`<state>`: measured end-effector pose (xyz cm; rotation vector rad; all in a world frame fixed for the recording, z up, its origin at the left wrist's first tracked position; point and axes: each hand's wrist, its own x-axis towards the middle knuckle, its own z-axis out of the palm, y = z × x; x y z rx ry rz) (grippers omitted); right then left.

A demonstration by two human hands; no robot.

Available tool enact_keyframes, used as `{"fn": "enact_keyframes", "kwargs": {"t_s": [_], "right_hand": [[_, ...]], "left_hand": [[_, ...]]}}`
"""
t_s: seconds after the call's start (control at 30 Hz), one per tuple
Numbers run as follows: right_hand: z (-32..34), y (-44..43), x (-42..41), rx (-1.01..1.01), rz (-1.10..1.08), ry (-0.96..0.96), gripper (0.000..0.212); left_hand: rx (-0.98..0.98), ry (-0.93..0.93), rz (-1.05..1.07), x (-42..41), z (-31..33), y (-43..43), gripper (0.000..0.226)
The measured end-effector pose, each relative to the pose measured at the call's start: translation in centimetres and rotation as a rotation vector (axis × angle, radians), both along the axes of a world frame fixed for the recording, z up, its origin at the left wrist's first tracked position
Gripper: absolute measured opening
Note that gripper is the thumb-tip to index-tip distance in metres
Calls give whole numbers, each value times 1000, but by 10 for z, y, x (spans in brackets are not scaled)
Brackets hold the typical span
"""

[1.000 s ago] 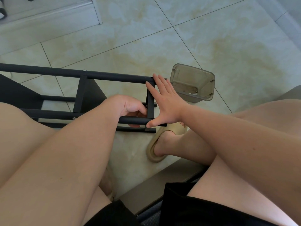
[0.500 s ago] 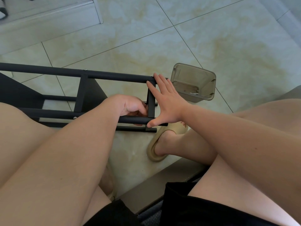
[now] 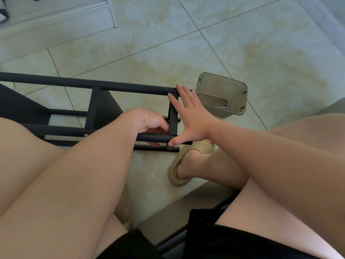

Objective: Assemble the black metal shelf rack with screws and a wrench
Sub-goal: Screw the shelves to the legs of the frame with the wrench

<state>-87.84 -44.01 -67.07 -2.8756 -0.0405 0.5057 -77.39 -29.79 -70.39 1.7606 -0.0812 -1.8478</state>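
The black metal rack (image 3: pixel 130 86) lies on its side on the tiled floor, across my knees. My right hand (image 3: pixel 190 118) presses flat against the outside of the rack's short end bar (image 3: pixel 173 118). Its fingers are straight and reach up to the top tube, and its thumb rests on the lower tube (image 3: pixel 155 137). My left hand (image 3: pixel 149 122) reaches inside the frame, with its fingers curled against the inner side of that end bar. Whatever those fingers hold is hidden. Small silver screw heads (image 3: pixel 97 80) show on the tubes. No wrench is visible.
A smoky clear plastic box (image 3: pixel 222 94) lies tipped on the floor just right of the rack's end. My foot in a beige slipper (image 3: pixel 179 172) rests below the rack. A white step or ledge (image 3: pixel 56 21) runs along the far left.
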Motion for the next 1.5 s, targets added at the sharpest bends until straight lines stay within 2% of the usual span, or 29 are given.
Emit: {"fn": "enact_keyframes", "kwargs": {"t_s": [0.33,0.53,0.77,0.83,0.93,1.0,1.07,1.1,1.17,1.27,1.37,1.43,1.5], "right_hand": [[-1,-1,0,12,2,-7,146],[-4,-2,0,11,8,-10,146],[-7,-4,0,19,12,-24,146],[-8,-5,0,22,16,-25,145],[-7,-9,7,26,24,-10,145],[-5,-14,17,29,30,9,146],[0,-20,33,40,38,36,145],[3,-24,41,44,44,53,144],[10,-30,60,34,56,69,136],[17,-35,83,62,-28,58,112],[12,-38,102,121,-274,61,79],[4,-35,115,102,-339,27,50],[-2,-30,127,109,-351,-10,42]], "left_hand": [[-95,-28,7,-1,1,0,29],[-101,-70,-2,0,3,1,31],[-96,-37,37,0,3,1,33],[-90,-132,105,-1,3,-1,29],[-39,-462,159,0,6,-4,25],[-54,-693,58,5,10,0,23],[-29,-833,-132,13,17,9,20],[5,-869,-233,18,22,15,26],[63,-892,-369,30,32,28,41],[129,-954,-416,53,48,44,48],[172,-1051,-565,76,59,51,29],[203,-1102,-641,90,62,54,21],[257,-1195,-711,102,61,56,15]]}}
